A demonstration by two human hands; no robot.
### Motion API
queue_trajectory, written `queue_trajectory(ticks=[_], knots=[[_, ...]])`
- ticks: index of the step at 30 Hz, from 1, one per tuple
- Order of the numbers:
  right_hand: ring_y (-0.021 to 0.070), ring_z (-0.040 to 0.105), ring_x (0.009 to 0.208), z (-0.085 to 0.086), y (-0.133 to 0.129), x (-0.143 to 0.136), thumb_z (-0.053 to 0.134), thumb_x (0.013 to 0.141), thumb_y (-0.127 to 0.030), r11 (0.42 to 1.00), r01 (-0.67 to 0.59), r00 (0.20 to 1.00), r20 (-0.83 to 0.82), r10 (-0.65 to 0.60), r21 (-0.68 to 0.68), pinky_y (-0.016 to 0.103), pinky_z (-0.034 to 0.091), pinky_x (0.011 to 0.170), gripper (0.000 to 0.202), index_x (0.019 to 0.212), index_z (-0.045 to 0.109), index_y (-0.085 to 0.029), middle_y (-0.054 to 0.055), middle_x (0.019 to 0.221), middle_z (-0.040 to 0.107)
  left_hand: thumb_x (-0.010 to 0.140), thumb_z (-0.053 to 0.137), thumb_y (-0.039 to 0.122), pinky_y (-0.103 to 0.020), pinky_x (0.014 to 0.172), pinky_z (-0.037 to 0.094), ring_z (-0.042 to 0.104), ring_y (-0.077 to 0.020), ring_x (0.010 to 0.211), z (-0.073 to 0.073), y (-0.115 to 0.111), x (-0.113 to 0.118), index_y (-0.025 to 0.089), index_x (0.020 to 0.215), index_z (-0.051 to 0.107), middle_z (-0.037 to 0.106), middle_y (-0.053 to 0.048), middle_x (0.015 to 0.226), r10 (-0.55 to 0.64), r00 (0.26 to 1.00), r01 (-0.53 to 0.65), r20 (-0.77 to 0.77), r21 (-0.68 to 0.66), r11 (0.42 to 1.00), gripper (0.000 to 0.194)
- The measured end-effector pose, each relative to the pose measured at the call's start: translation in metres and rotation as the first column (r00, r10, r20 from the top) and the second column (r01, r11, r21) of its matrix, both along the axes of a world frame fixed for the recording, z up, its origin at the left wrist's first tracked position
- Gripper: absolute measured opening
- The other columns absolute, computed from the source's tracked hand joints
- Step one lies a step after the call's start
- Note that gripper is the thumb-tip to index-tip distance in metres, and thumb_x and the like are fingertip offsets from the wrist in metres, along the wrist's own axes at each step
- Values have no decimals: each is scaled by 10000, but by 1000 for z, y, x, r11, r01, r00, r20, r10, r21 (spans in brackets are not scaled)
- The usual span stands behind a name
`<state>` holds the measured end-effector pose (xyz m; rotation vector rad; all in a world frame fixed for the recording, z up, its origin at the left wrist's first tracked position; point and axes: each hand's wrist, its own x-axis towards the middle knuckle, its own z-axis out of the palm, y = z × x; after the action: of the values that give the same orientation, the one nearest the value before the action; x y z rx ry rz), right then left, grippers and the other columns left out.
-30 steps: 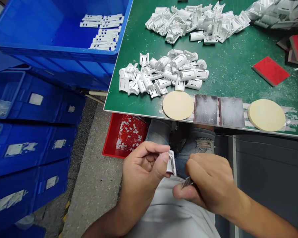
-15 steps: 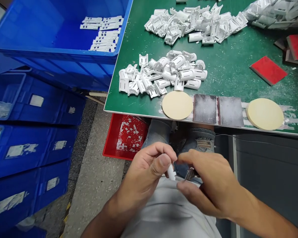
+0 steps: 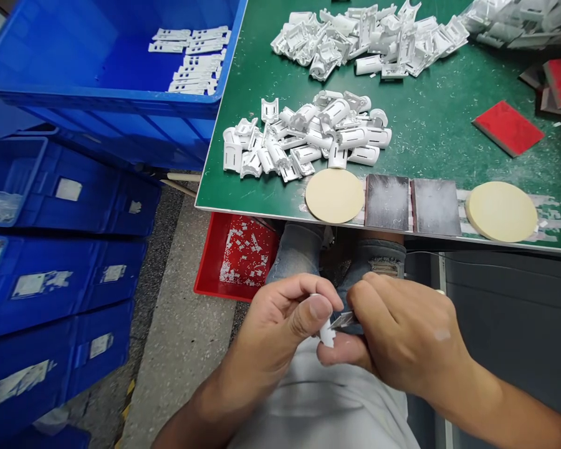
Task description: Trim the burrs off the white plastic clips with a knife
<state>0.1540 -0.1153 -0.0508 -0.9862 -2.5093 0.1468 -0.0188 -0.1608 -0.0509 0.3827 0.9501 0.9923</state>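
Observation:
Above my lap, my left hand [image 3: 290, 321] is closed around a small white plastic part [image 3: 327, 335], whose notched lower end sticks out below the thumb. My right hand [image 3: 402, 330] grips a knife with a short metal blade [image 3: 343, 320]. The blade points left and its tip is at the edge of the part. My right thumb lies just below the part's lower end and seems to touch it. Most of the knife's handle is hidden in the fist, and the upper half of the part is covered by my left fingers.
Two heaps of white plastic parts [image 3: 303, 134] lie on the green table [image 3: 430, 125]. Along its front edge are cream discs [image 3: 334, 196] and dark square pads [image 3: 387, 202]. A red bin [image 3: 206, 262] with white scraps stands below. Blue crates [image 3: 98, 93] fill the left.
My right hand has turned and its fingers have wrapped round the knife. The blade has come left to the part's edge, and my right thumb has moved under the part.

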Motion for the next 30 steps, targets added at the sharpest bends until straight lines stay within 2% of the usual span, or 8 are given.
queue_trajectory(ticks=[20, 23, 25, 26, 27, 28, 29, 30], knots=[[148, 277, 513, -9, -6, 1, 346, 1011, -583, 999, -6, 998, -65, 8, 32, 357, 186, 519, 575, 574, 435, -219, -20, 516, 373, 883, 729, 396, -205, 610, 346, 443, -86, 649, -3, -1, 5, 198, 837, 728, 537, 17, 709, 38, 999, -38, -21, -16, 999, 203], [143, 263, 512, -13, -9, 0, 384, 1030, -507, 996, -90, 981, -174, 87, -11, 363, 168, 525, 551, 561, 428, -220, -24, 510, 367, 876, 734, 394, -200, 592, 356, 454, -81, 631, -4, -2, 5, 186, 841, 715, 544, 16, 724, 62, 998, -62, 11, -10, 998, 211], [129, 255, 504, -16, -11, 1, 393, 1031, -494, 974, -206, 929, -330, 164, -96, 356, 155, 523, 544, 562, 406, -219, -38, 509, 349, 875, 729, 404, -206, 603, 379, 468, -87, 634, 0, 1, 1, 191, 844, 696, 551, 18, 736, 148, 989, -147, -30, 31, 989, 218], [118, 261, 501, -17, -12, 3, 379, 1027, -535, 947, -258, 891, -427, 157, -190, 342, 159, 520, 554, 575, 405, -213, -47, 516, 349, 884, 719, 404, -212, 613, 391, 480, -93, 640, 4, 5, -3, 200, 853, 690, 559, 20, 739, 203, 975, -195, -94, 84, 977, 208], [107, 280, 505, -18, -12, 6, 353, 1011, -602, 896, -306, 850, -517, 104, -323, 324, 172, 520, 575, 600, 419, -206, -53, 534, 362, 894, 708, 394, -217, 624, 402, 499, -100, 652, 9, 14, -7, 211, 864, 688, 575, 20, 744, 256, 947, -224, -195, 171, 959, 186], [99, 307, 520, -19, -11, 9, 334, 981, -675, 799, -347, 810, -586, -8, -490, 301, 195, 525, 599, 639, 452, -198, -55, 563, 387, 906, 698, 375, -223, 645, 415, 524, -108, 674, 15, 25, -12, 223, 877, 693, 599, 18, 761, 305, 895, -216, -324, 285, 934, 155], [94, 332, 547, -20, -8, 14, 362, 949, -717, 639, -405, 770, -621, -147, -653, 281, 217, 537, 598, 700, 501, -192, -55, 605, 416, 918, 686, 355, -229, 677, 429, 552, -117, 706, 23, 41, -17, 232, 895, 701, 628, 13, 792, 351, 815, -157, -460, 407, 900, 126], [90, 341, 570, -23, -4, 19, 440, 919, -726, 435, -483, 729, -624, -281, -760, 262, 234, 547, 566, 772, 544, -189, -55, 641, 435, 926, 677, 336, -235, 711, 439, 578, -127, 748, 31, 60, -21, 235, 913, 711, 655, 7, 836, 398, 709, -52, -583, 519, 853, 107]])
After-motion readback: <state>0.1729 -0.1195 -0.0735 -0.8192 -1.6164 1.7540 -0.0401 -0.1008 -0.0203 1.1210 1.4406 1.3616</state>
